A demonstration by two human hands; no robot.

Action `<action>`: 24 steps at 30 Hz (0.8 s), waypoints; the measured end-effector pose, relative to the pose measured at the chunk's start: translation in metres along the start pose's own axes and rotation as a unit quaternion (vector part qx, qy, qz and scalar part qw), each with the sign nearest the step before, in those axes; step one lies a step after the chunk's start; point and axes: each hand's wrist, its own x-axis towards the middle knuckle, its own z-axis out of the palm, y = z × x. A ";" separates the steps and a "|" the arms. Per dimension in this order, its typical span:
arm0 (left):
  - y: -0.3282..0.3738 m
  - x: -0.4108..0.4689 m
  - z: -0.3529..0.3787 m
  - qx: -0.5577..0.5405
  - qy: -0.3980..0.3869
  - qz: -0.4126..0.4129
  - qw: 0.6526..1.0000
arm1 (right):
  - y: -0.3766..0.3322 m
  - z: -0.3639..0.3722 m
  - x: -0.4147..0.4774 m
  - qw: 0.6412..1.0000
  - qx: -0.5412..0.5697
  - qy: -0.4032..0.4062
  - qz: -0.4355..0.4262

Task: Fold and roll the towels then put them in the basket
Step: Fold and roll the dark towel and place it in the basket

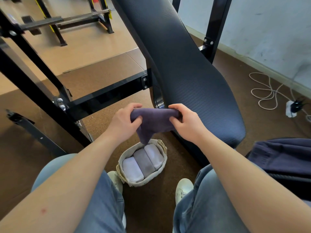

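The dark purple towel is held in the air directly above the far end of the basket. It is stretched between two hands. The left hand grips its left end, fingers curled over the top edge and thumb pressed in from below. The right hand pinches the right end the same way. The towel's long axis runs side to side from hand to hand. Below that edge the cloth tapers to a loose corner pointing down at the basket's far rim.

Inside the basket three rolled towels lie side by side, touching: a white roll nearest, a grey roll in the middle, and another white roll farthest. Beyond the basket and to its right a black padded bench stretches away. Well right of the basket lies a dark blue garment. A pale shoe rests just right of the basket's near end.
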 end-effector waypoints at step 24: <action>-0.005 0.001 0.008 0.065 -0.093 0.013 0.993 | 0.005 0.002 0.004 0.992 -0.022 -0.123 -0.006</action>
